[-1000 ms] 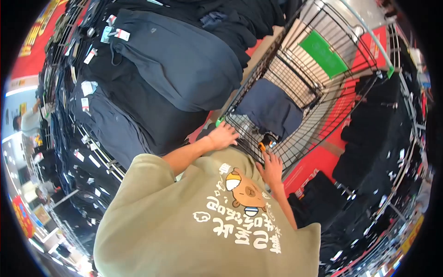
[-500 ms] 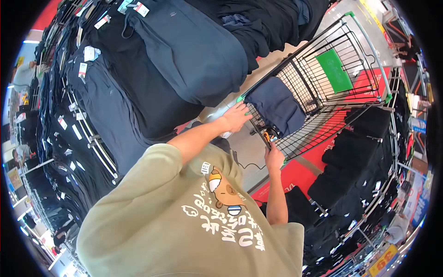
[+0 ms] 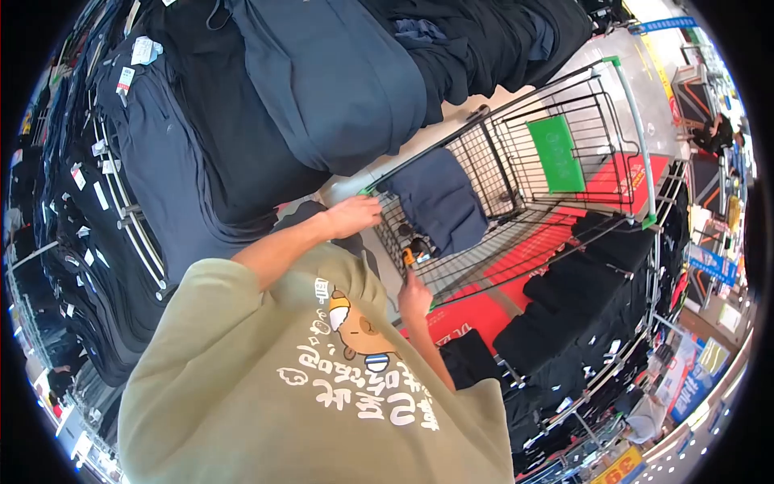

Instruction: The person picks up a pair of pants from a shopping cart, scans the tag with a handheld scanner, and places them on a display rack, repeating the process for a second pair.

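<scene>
A wire shopping cart [image 3: 592,121] with a green panel and green corners stretches out in front of me. My left hand [image 3: 355,216] is closed round its near end, by the green corner next to the hanging clothes. Farther right on that same end, my right hand [image 3: 414,298] is closed on the handle, close to a small orange-and-black item [image 3: 414,255]. A folded dark navy garment [image 3: 439,202] lies in the cart just beyond my hands. The undersides of both hands are hidden.
Dark trousers [image 3: 330,81] with tags hang on the left, close beside the cart. Black folded clothes [image 3: 556,310] line a rack on the right. A red floor mat [image 3: 459,319] lies under the cart's right side. A person [image 3: 713,133] is far off at the upper right.
The cart and both hands have shifted left and slightly down in view, and more of the aisle shows at the upper right. Both hands keep their hold on the cart.
</scene>
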The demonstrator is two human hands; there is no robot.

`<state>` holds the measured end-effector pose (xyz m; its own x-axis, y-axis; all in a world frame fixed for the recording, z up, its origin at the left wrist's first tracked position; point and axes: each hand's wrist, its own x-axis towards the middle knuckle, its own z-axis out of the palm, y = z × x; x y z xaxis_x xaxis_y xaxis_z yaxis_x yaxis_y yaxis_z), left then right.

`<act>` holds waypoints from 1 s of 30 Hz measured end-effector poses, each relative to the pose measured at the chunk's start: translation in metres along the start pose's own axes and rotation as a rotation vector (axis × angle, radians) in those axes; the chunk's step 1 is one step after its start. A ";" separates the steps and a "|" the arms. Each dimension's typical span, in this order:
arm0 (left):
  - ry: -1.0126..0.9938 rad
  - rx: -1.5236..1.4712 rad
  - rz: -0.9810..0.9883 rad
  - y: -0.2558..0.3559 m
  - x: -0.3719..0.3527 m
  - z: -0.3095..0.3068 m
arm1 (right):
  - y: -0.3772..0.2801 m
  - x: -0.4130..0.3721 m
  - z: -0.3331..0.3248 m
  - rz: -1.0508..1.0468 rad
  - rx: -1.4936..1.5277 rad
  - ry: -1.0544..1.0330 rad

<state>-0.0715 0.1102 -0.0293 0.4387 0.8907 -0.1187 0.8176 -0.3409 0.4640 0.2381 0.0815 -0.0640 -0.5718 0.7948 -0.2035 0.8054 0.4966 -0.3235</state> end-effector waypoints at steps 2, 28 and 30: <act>-0.006 -0.110 0.015 0.003 -0.006 0.002 | 0.002 -0.011 -0.001 -0.012 0.001 -0.117; 0.737 -0.616 -0.818 0.049 -0.277 -0.088 | -0.306 0.175 -0.102 -0.829 0.364 -0.609; 0.893 -0.601 -0.886 0.035 -0.310 -0.078 | -0.335 0.179 -0.080 -0.835 0.416 -0.643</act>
<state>-0.2080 -0.1548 0.0924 -0.7044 0.7053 -0.0798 0.3114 0.4081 0.8582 -0.1210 0.0851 0.0813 -0.9770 -0.1172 -0.1782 0.0883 0.5383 -0.8381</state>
